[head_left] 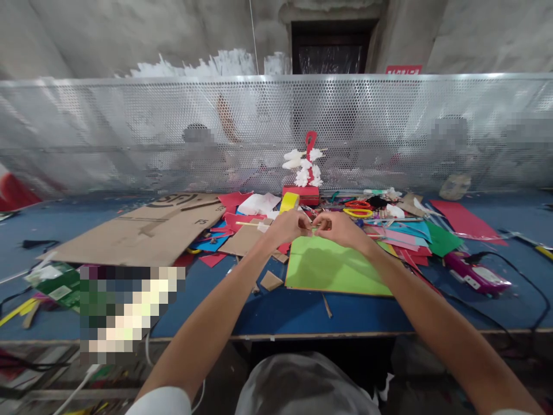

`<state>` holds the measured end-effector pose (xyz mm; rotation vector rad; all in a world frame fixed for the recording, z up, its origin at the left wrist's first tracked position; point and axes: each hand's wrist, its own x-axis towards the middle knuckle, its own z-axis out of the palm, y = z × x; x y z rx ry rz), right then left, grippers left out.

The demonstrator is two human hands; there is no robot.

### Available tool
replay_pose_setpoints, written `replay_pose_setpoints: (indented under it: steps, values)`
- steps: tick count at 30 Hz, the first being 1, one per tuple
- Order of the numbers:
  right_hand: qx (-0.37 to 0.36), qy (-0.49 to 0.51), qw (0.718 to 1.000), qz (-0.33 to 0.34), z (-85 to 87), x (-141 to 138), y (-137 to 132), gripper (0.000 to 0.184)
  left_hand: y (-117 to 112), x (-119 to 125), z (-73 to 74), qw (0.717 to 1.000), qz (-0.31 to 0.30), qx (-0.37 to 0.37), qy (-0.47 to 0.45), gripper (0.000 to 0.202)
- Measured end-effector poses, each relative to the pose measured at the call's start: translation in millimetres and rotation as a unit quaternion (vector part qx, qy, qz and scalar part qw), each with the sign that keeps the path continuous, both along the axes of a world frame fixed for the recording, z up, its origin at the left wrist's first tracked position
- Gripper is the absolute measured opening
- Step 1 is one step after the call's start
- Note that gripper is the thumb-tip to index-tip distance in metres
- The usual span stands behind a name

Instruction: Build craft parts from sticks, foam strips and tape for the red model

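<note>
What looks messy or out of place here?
Mainly the clutter: coloured paper scraps lie overlapping in disorder to both sides of the lime-green sheet, and a thin brown strip lies askew by itself in front of it. Nothing looks plainly spilled or broken.

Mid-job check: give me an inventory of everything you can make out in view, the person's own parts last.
lime sheet: one, lime green, front centre
cardboard sheet: one, brown, left
roll: one, yellow, centre
flower ornament: one, red and white, back centre
paper scraps: many, mixed colours, around the centre
red sheet: one, red, back right
device: one, purple, right
pack: one, green, front left
table: one, blue, across the view
mesh screen: one, silver-grey, behind the table
sign: one, red, above the screen
left hand: one, bare, centre, contents unclear
right hand: one, bare, beside it, contents unclear
</note>
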<state>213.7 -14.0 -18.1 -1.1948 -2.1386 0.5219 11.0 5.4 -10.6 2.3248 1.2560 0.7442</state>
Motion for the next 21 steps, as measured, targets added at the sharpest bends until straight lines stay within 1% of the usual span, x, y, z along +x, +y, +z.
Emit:
replay_pose_setpoints:
  steps: [5,9,13,15,18,21]
  values:
    - [-0.014,0.0,1.0,-0.001,2.6,0,-1,0.016,-3,1,2.1,1.0,0.003,0.009,-0.005,0.007]
    - [-0.027,-0.006,1.0,0.002,4.1,2,-2,0.013,1,-1,1.3,1.0,-0.006,0.019,0.013,0.012]
    - [-0.022,-0.008,1.0,0.003,3.4,3,-1,0.011,6,-5,-0.8,0.999,-0.02,0.001,0.04,0.013]
    - [-0.019,-0.007,1.0,0.004,2.6,4,-1,0.01,8,-6,-1.4,0.999,-0.016,-0.006,0.047,0.014]
    - [-0.018,-0.007,1.0,0.002,2.2,3,-1,0.011,8,-7,-1.5,0.999,-0.012,-0.012,0.04,0.014]
    - [-0.015,-0.003,1.0,-0.003,3.2,2,-3,0.012,6,-8,-1.2,0.999,-0.03,-0.018,0.018,0.012]
